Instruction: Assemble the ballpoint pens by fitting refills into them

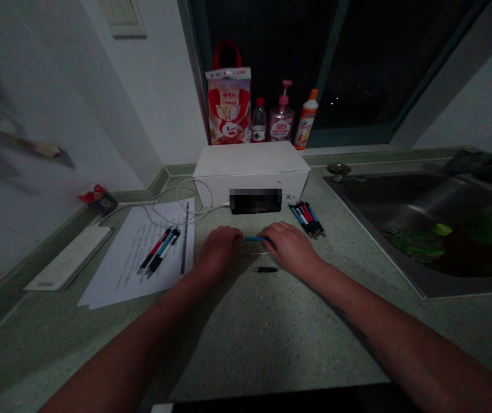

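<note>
Fingertips of the right hand close on one end of a blue pen barrel, which lies crosswise between a person's two hands above a speckled green counter. The fingers of the left hand curl in at the other end; whether they grip it or only rest beside it cannot be told. The slim barrel looks light, stiff and probably smooth plastic, apt to roll or slip if pinched off-center; a hold near each end, thumb against forefinger, would likely steady it without much force. Just nearer the wearer lie a thin, pale rod, likely easy to bend, and a short black pen part with a pointed tip. To the right, a row of pens rests on the counter; to the left, more pens lie on printed sheets. Beyond the hands, a phone, partly blurred out, leans before a white box, with a metal sink at far right.
</note>
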{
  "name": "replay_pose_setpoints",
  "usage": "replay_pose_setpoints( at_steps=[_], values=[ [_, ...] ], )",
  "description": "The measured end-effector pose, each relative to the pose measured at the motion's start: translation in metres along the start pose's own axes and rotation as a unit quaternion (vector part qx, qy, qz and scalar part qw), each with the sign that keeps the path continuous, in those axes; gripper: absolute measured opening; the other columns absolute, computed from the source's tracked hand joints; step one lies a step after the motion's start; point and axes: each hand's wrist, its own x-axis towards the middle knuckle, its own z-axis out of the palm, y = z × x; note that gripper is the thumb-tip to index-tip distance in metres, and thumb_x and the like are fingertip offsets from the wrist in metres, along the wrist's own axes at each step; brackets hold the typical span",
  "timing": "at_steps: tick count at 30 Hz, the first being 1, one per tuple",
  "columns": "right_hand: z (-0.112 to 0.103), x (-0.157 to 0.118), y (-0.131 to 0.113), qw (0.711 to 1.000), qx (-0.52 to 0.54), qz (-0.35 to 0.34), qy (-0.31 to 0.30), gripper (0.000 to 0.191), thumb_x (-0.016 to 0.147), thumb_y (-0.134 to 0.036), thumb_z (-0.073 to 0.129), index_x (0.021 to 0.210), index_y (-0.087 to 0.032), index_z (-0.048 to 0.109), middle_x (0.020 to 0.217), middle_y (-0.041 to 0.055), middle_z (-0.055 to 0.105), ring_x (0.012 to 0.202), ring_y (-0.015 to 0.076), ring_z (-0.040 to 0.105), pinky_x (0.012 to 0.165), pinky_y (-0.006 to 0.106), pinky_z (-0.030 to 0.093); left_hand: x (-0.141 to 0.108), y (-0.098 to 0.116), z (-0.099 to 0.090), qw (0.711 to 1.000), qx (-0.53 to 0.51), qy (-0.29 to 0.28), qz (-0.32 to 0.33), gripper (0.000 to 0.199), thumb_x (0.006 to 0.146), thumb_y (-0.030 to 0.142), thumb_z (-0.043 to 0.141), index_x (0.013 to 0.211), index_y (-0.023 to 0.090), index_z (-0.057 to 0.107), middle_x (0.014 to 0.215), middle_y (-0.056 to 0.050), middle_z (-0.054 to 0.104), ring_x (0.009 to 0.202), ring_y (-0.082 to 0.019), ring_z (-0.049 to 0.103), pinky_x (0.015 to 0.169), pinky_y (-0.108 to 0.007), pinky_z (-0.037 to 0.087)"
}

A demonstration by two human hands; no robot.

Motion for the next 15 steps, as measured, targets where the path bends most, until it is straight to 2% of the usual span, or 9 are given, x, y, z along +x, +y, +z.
replay_pose_setpoints(
  at_steps=[5,10,15],
  values=[
    [0.0012,-0.0005,0.0001,1.000,0.008,-0.011,0.008,0.015,0.094,-0.016,0.061,0.102,-0.019,0.073,0.098,0.0081,0.071,0.093,0.0233,0.061,0.082,0.036,0.044,-0.0018,0.0005,-0.0029,0.998,-0.046,0.030,-0.003,0.018,0.094,0.017,0.055,0.095,0.019,0.073,0.094,-0.007,0.073,0.093,-0.024,0.065,0.086,-0.037,0.051],
    [0.0012,-0.0011,0.0004,1.000,0.014,-0.016,0.012,0.014,0.094,-0.016,0.062,0.103,-0.017,0.073,0.098,0.0087,0.072,0.095,0.0239,0.061,0.084,0.036,0.045,-0.0044,-0.0016,-0.0020,0.997,-0.071,0.033,0.003,0.019,0.093,0.018,0.054,0.094,0.020,0.073,0.092,-0.007,0.074,0.093,-0.025,0.066,0.086,-0.040,0.053],
    [-0.0005,-0.0011,-0.0006,0.999,0.025,-0.028,0.015,0.015,0.093,-0.016,0.060,0.102,-0.018,0.072,0.098,0.0094,0.072,0.094,0.0240,0.062,0.084,0.037,0.046,-0.0068,-0.0010,-0.0002,0.987,-0.142,0.062,-0.028,0.015,0.093,0.022,0.057,0.097,0.021,0.072,0.097,-0.006,0.075,0.089,-0.022,0.068,0.085,-0.040,0.055]
  ],
)
